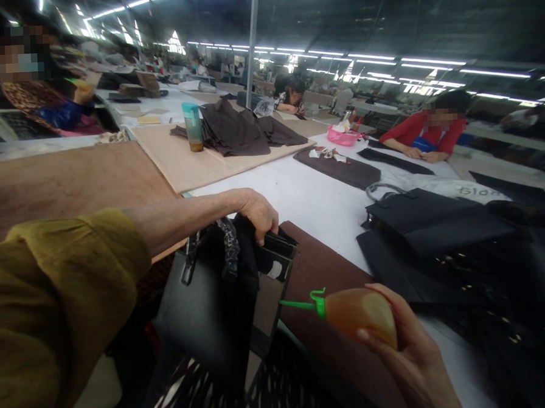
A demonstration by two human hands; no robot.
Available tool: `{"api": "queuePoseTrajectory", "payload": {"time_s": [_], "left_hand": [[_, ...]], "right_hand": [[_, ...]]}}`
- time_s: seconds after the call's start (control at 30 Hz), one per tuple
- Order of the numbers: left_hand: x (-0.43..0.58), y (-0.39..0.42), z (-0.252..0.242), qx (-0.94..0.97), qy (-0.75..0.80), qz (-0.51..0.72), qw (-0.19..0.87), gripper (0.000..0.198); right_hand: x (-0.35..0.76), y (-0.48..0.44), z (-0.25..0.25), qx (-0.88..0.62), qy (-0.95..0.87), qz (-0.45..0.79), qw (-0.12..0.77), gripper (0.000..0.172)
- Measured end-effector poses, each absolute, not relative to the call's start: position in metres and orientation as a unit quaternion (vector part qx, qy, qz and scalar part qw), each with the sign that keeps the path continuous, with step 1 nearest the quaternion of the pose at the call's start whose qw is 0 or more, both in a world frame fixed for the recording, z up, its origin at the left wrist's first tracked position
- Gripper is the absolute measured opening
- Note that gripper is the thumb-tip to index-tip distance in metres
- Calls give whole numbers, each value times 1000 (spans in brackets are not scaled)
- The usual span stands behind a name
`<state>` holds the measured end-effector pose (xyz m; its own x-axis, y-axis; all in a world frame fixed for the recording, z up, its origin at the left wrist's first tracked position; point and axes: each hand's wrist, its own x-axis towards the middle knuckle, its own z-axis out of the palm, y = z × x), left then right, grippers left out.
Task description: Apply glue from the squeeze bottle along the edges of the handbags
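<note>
My left hand (257, 216) grips the upper edge of a black handbag (205, 305), its fingers curled over the rim. The bag leans on its side between my lap and the table edge, its opened end facing right and showing a grey-brown inner panel. Clear plastic wraps its handle (230, 249). In my right hand (410, 343) lies a squeeze bottle (360, 315) of amber liquid, probably glue, with a green nozzle (298, 304). The nozzle tip points left, at or very near the edge of the bag's opened end. Beneath the bottle lies a dark brown sheet (321, 268).
Black bags (438, 219) and black pieces are piled at right. A tan board (161, 167) carries dark cloth (236, 130) and a teal-lidded bottle (192, 128). A pink basket (342, 137) stands farther back. Co-workers sit at right (451, 127) and left (43, 100).
</note>
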<state>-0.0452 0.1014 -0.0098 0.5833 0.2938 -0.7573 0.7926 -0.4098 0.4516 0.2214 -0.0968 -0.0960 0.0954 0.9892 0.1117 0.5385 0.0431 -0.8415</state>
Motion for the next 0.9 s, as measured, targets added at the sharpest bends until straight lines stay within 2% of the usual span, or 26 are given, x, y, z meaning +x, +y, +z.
{"api": "queuePoseTrajectory", "payload": {"time_s": [0.33,0.6,0.77,0.9], "left_hand": [[-46,102,-10,781,346,-285,434,20],[-48,105,-12,797,326,-286,419,22],[-50,107,-14,800,323,-286,417,23],[-51,107,-16,795,334,-288,417,26]], "right_hand": [[200,-118,-102,-646,-534,342,426,56],[213,-123,-122,-624,-573,380,370,64],[205,-111,-108,-634,-564,317,423,59],[199,-95,-85,-653,-567,253,433,59]]}}
